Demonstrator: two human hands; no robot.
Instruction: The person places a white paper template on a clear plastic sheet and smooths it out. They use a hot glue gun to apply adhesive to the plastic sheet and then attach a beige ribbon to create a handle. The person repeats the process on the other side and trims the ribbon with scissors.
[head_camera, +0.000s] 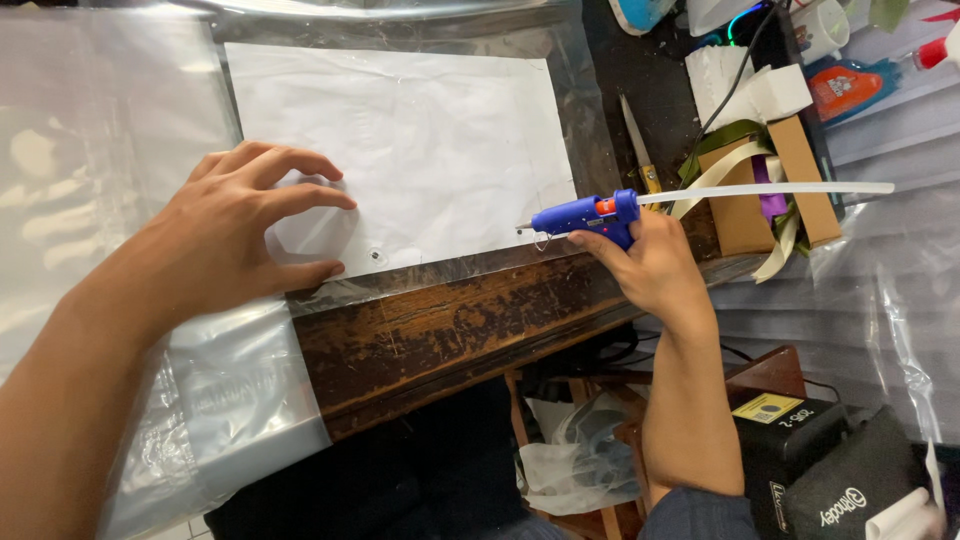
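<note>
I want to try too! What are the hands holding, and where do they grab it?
The right hand grips the blue glue gun by its handle. The left hand holds nothing; it presses the white paper.

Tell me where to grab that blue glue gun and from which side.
Grip the glue gun by its handle, coming from below and behind, as the right hand does. The nozzle points left toward the white paper, and the glue stick juts out the back.

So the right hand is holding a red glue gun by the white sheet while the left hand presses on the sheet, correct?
Not quite: the glue gun in the right hand is blue, as the head view shows. The left hand does press on the white sheet.
</note>
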